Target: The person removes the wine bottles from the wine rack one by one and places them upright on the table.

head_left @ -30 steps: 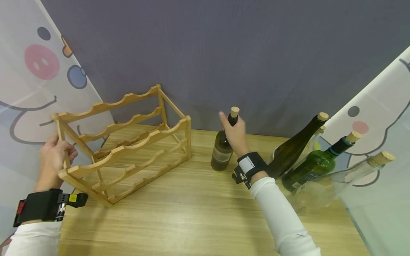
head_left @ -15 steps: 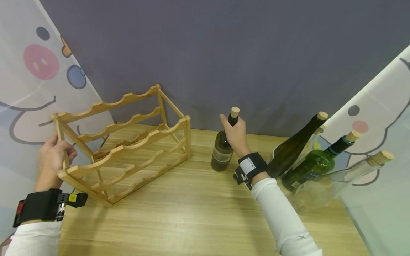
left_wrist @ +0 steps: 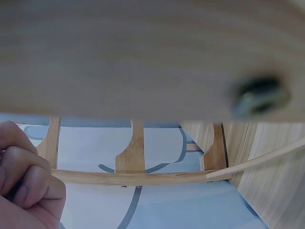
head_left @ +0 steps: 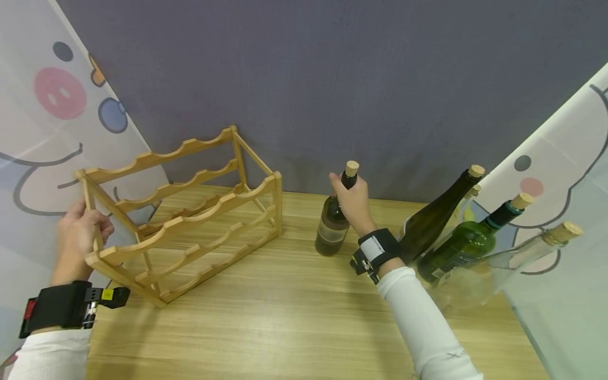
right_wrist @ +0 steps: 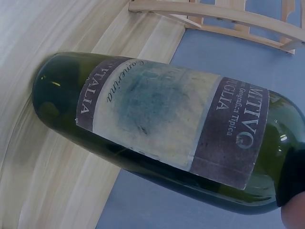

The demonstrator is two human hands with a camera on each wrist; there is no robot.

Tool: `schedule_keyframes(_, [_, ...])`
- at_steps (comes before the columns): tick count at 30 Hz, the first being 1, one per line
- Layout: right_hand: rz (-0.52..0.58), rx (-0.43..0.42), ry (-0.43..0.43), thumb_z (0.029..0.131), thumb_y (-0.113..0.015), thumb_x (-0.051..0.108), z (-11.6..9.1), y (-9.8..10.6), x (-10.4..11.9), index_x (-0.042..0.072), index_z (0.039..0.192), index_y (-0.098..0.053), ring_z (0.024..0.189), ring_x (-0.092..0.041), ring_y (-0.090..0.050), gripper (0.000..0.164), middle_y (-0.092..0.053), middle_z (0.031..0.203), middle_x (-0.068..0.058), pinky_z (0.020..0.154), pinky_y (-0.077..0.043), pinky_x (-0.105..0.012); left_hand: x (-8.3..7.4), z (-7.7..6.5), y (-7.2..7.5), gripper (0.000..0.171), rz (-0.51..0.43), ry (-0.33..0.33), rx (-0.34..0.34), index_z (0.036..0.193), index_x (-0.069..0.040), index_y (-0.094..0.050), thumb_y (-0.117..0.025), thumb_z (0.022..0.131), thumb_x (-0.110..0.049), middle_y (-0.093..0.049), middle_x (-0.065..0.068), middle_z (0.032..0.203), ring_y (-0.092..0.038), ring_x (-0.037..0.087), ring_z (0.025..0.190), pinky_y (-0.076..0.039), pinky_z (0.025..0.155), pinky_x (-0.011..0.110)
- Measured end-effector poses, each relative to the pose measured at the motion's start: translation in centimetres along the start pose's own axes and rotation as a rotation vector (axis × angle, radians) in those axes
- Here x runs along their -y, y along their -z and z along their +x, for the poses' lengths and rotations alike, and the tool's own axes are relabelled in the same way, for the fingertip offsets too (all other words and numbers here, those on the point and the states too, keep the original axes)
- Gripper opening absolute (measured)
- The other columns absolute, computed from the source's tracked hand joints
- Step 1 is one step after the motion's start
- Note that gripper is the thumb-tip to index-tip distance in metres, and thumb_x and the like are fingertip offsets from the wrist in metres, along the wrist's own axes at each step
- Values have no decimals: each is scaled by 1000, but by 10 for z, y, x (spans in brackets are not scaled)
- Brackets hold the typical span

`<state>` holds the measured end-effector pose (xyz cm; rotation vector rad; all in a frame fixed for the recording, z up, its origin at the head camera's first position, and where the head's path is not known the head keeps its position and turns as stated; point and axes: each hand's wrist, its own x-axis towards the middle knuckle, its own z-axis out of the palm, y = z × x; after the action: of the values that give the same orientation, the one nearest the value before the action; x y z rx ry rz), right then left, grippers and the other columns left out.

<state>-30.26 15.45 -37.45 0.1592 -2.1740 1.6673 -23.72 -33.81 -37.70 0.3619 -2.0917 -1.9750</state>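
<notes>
My right hand grips the neck of a dark green wine bottle, which stands upright with a cork in its top. In the right wrist view this wine bottle fills the frame, with a cream and purple label facing the camera. On the left, my left hand is curled round the near end bar of a wooden wine rack. The rack has scalloped rails and holds no bottles. In the left wrist view, curled fingers show at the lower left and a blurred wooden post crosses the top.
At the right of the wooden table several corked bottles stand together: a tall dark bottle, a green bottle and a clear glass bottle among them. A grey panel rises behind, and cartoon-printed sheets flank both sides.
My right hand and the wine bottle it grips have shifted very slightly to the right in the head view. My left hand and the wine rack stay put.
</notes>
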Motion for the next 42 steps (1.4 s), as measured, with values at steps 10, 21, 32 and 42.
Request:
schedule_keyframes(10, [2,-2,2,97,-61,20,-3,18,-3,10,76,-52,63,-28,-58,24,-53,61,7,65,-49,-27,-1,2,0,66,-12,-8,15,156,-11,-25,-36,92,-2,-55,-8,59,-48,6,46,-38,42,21])
schedule_keyframes(21, [43,3,-7,95,-59,8,-15,29,25,6,73,-53,58,-26,-56,23,-54,57,1,63,-48,-23,-1,1,0,68,24,-15,15,157,-10,-21,-36,91,-1,-55,-7,58,-48,7,46,-37,41,21])
schedule_keyframes(32, [56,-48,-7,94,-59,6,-22,46,23,9,72,-52,56,-25,-54,23,-54,55,0,63,-46,-22,-2,2,0,70,7,-24,30,158,-9,-16,-35,90,-1,-54,-7,58,-48,7,46,-37,41,21])
schedule_keyframes(42, [46,-60,-25,94,-58,7,-27,59,20,9,72,-52,56,-21,-54,23,-55,56,5,62,-46,-22,0,1,1,69,-18,-17,30,158,-9,-15,-36,92,-2,-54,-7,59,-48,7,47,-37,42,21])
